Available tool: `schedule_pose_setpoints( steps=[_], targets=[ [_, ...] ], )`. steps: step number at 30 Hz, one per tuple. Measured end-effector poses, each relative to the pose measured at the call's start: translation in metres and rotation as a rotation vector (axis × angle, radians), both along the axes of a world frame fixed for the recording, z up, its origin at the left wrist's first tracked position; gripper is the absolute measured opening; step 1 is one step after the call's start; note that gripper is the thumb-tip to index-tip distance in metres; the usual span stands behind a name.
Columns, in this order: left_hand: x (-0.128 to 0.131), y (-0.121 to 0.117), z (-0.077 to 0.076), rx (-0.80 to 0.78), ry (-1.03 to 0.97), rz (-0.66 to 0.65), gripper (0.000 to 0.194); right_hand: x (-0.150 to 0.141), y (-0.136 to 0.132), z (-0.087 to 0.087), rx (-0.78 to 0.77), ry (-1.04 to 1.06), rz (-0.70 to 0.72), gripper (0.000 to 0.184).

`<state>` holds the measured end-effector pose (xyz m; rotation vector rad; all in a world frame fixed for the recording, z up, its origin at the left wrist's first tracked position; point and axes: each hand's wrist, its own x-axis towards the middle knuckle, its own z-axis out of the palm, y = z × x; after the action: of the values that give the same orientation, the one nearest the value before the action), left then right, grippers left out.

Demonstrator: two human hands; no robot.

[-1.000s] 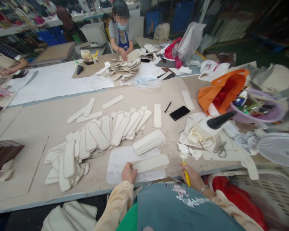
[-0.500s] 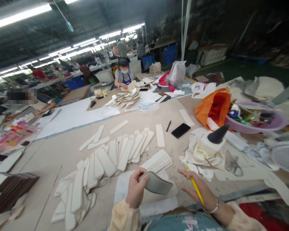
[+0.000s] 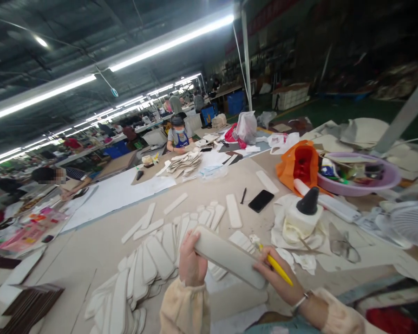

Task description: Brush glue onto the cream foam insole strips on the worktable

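My left hand (image 3: 192, 260) grips one end of a long white strip with rounded corners (image 3: 230, 255), raised above the table. At the strip's other end is my right hand (image 3: 273, 273), its fingers touching the edge. That hand also holds a yellow-handled brush (image 3: 278, 265) with whitish matter at its tip. Beneath the raised strip lie several similar strips (image 3: 242, 239), partly covered by it. A wide fanned pile of white strips (image 3: 149, 260) spreads to the left of my left hand.
Right of my hands stands a white bottle with a black cap (image 3: 301, 215) on a crumpled cloth. A phone (image 3: 261, 201), an orange bag (image 3: 297, 167) and a purple basin (image 3: 358, 185) lie farther back. Dark brown sheets (image 3: 33, 304) are stacked at left. A co-worker (image 3: 179, 137) sits across the table.
My left hand has raised and turned the strip, showing its broad pale face. My right hand has come in to touch its far end, still holding the brush. The view has tilted upward.
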<state>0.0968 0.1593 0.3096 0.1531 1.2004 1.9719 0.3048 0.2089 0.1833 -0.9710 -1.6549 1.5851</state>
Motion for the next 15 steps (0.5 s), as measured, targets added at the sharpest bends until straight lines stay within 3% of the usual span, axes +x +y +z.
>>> schedule_pose_setpoints(
  steps=[8, 15],
  targets=[
    [0.02, 0.0, -0.017, 0.009, -0.068, -0.057, 0.025, 0.004, -0.009, 0.009, 0.002, -0.073, -0.07, 0.03],
    [0.016, -0.002, -0.025, 0.009, -0.068, -0.046, 0.029, 0.005, -0.016, 0.007, 0.014, -0.137, -0.075, 0.03]
  ],
)
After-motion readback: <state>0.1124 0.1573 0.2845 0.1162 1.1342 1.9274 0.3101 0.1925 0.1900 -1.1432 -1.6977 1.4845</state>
